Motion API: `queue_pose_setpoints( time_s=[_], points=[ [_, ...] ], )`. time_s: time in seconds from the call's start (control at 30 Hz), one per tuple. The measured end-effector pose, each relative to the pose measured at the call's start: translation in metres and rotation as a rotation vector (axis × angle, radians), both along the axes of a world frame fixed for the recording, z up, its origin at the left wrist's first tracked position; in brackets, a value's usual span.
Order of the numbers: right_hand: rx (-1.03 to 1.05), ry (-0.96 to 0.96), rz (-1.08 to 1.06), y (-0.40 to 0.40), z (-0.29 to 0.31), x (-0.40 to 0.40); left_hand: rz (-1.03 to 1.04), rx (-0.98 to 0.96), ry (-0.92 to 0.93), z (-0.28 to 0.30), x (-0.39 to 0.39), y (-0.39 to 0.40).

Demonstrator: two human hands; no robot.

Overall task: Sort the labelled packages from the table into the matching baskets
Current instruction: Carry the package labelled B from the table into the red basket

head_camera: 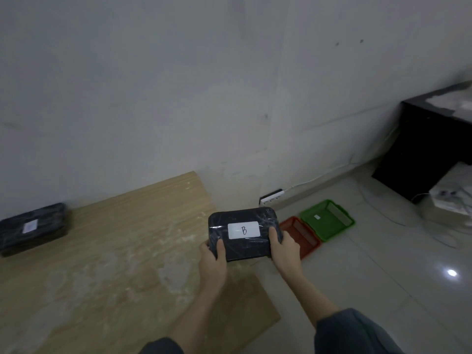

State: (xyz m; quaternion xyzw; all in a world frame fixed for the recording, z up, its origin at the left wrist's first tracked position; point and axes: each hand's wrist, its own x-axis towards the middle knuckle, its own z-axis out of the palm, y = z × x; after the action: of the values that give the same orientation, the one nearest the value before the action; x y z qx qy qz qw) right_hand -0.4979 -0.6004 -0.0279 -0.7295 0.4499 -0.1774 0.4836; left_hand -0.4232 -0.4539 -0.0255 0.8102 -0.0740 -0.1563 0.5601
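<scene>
package B [244,235] | held: left hand [212,261] + right hand [285,251] | above table [107,264] edge

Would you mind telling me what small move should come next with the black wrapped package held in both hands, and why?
Probably carry the black wrapped package rightward off the wooden table toward the floor baskets. Left hand and right hand grip its ends, its white label reads B, and the red basket and green basket sit there; their labels are unreadable, so check first.

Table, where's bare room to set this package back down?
The table is bare between the far-left package and your hands holding the B package. Right of the table's edge, baskets crowd the floor.
</scene>
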Motion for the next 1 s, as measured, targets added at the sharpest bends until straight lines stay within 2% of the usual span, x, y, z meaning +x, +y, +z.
queue_pose_setpoints(
  time_s=[0.17, 0.53, 0.77, 1.0],
  points=[
    [0.025, 0.027, -0.012, -0.079, -0.009, -0.011, -0.015, -0.01, 0.026, -0.006, -0.011, -0.077],
    [0.037, 0.136, 0.03, -0.251, -0.052, 0.025, 0.018, 0.056, 0.147, -0.045, 0.015, -0.246],
    [0.098, 0.193, 0.126, -0.346, -0.076, 0.04, 0.088, 0.084, 0.183, -0.061, 0.028, -0.334],
    [0.072, 0.294, 0.321, -0.452, -0.132, 0.049, 0.199, 0.149, 0.306, -0.121, 0.015, -0.427]
  ],
)
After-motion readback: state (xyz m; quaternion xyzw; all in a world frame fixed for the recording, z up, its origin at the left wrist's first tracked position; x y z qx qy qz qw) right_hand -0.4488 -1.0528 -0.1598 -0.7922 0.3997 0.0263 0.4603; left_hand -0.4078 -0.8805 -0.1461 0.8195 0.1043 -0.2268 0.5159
